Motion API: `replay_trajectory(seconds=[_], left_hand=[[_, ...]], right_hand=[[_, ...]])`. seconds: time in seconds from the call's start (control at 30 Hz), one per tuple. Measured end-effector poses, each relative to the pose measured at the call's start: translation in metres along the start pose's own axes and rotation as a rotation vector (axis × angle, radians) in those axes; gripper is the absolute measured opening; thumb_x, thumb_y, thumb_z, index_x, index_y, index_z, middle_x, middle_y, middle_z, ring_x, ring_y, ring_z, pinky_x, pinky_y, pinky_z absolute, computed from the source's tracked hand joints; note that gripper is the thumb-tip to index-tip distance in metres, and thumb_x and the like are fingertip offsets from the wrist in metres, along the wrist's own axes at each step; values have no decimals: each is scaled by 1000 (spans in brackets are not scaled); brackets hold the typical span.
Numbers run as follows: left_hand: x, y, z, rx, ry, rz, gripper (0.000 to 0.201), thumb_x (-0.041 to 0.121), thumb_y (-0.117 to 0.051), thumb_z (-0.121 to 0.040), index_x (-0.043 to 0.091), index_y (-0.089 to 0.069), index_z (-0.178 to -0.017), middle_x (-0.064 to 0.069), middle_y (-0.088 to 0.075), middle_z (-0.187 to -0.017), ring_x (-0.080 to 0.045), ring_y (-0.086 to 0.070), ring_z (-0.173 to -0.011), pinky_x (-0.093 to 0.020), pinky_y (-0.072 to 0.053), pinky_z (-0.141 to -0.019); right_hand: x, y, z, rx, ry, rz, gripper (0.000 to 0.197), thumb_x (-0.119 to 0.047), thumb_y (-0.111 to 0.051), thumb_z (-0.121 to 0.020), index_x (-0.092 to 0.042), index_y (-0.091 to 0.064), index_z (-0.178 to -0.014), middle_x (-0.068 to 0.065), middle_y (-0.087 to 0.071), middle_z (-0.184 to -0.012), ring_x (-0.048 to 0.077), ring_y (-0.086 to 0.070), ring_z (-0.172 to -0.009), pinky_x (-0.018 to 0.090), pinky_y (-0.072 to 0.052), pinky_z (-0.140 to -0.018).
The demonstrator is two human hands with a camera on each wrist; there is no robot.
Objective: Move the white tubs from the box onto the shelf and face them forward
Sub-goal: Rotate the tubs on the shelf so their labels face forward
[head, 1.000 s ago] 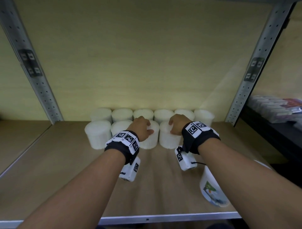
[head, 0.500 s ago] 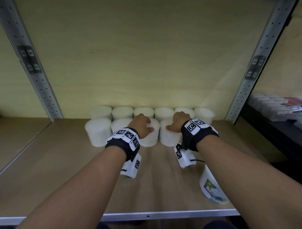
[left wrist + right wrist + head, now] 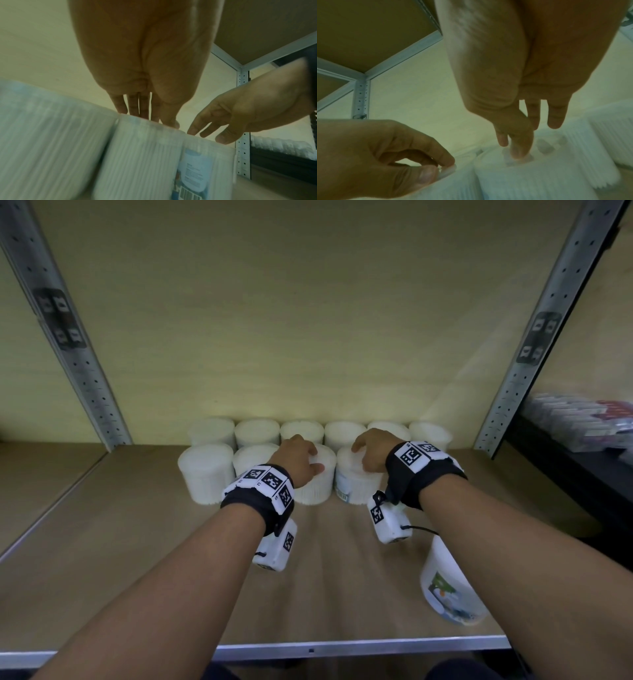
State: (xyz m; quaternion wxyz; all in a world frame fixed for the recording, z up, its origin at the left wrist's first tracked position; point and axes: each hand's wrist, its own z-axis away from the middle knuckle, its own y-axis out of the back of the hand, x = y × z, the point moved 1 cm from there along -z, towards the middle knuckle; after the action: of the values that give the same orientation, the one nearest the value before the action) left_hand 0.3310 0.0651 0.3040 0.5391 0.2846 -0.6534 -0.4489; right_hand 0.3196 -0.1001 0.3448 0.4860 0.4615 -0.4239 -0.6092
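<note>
Two rows of white tubs stand at the back of the wooden shelf (image 3: 120,559), several in the rear row (image 3: 257,431) and several in front. My left hand (image 3: 301,458) grips from above the top of the third front tub (image 3: 317,487); its thumb and fingers (image 3: 436,166) pinch the lid edge. My right hand (image 3: 371,450) grips with curled fingertips the top of the fourth front tub (image 3: 356,486), whose label (image 3: 193,171) faces front-left. One more labelled white tub (image 3: 448,587) lies under my right forearm near the front edge.
Perforated metal uprights (image 3: 82,364) (image 3: 527,364) frame the bay, with a metal front rail (image 3: 342,645) below. Packaged goods (image 3: 579,416) fill the neighbouring shelf on the right. Bare shelf board stretches left and in front of the tubs.
The tub under my right hand has turned, and its label now shows at the front-left. Both hands stay on the same two tubs, barely shifted.
</note>
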Motion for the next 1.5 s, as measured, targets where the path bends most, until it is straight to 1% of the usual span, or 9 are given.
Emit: replay_trajectory(seconds=[0.17, 0.27, 0.4, 0.7, 0.83, 1.03, 1.13, 1.3, 1.5], left_hand=[[-1, 0, 0, 1, -5, 13, 48, 31, -61, -90, 10, -51, -132, -10, -42, -138, -26, -40, -130, -38, -35, -109], [-1, 0, 0, 2, -5, 14, 49, 30, -61, -90, 10, -51, -133, -10, -42, -139, -27, -41, -130, -38, -35, -109], [-1, -1, -1, 2, -5, 12, 49, 30, -61, -89, 10, -51, -132, -10, -42, -139, -27, -41, -130, -39, -36, -109], [1, 1, 0, -14, -2, -16, 50, 30, -59, -91, 9, -49, -134, -12, -41, -140, -28, -40, -130, -41, -35, -109], [2, 1, 0, -16, -5, -27, 50, 30, -59, -91, 9, -49, -135, -12, -41, -140, -28, -40, -131, -40, -35, -109], [2, 1, 0, -16, 1, -28, 50, 31, -58, -91, 8, -48, -135, -13, -41, -139, -28, -40, -130, -39, -35, -109], [3, 1, 1, -20, -4, -39, 50, 31, -58, -92, 8, -49, -135, -14, -41, -139, -29, -40, -130, -39, -35, -109], [2, 1, 1, -19, -2, -35, 49, 31, -57, -92, 8, -49, -135, -14, -40, -139, -29, -40, -130, -38, -35, -108], [4, -1, 1, 0, 10, -27, 48, 31, -58, -91, 9, -50, -133, -12, -42, -138, -28, -42, -129, -40, -37, -107]], right_hand=[[-1, -2, -2, 99, -20, 79, 44, -21, -54, -92, -13, -50, -135, 12, -38, -140, 31, -36, -130, 35, -33, -108], [-2, -10, -5, 76, -50, 90, 55, -38, -58, -89, -10, -46, -135, 13, -40, -141, 32, -41, -129, 36, -36, -106], [-2, -12, -5, 71, -48, 81, 58, -41, -59, -88, -9, -47, -135, 13, -43, -140, 31, -45, -128, 37, -39, -106], [-3, -1, 2, -34, 53, 23, 52, -3, -52, -90, -13, -47, -140, 9, -46, -143, 26, -49, -129, 29, -42, -104], [-1, 1, 4, -30, 75, -31, 52, 1, -48, -89, -17, -52, -137, 9, -45, -143, 26, -50, -126, 25, -43, -95], [0, -4, -5, 82, -15, 42, 60, -44, -58, -88, -6, -50, -134, 14, -47, -139, 30, -49, -126, 36, -42, -106], [0, -13, -7, 73, -33, 76, 66, -51, -57, -87, -6, -48, -134, 14, -47, -139, 31, -47, -126, 36, -41, -105], [-1, -14, -7, 84, -20, 80, 59, -42, -58, -90, -6, -47, -135, 14, -47, -139, 31, -48, -126, 35, -41, -103], [5, -10, -4, 15, 50, -20, 47, -7, -55, -90, -13, -51, -136, 8, -47, -142, 25, -48, -129, 27, -40, -103]])
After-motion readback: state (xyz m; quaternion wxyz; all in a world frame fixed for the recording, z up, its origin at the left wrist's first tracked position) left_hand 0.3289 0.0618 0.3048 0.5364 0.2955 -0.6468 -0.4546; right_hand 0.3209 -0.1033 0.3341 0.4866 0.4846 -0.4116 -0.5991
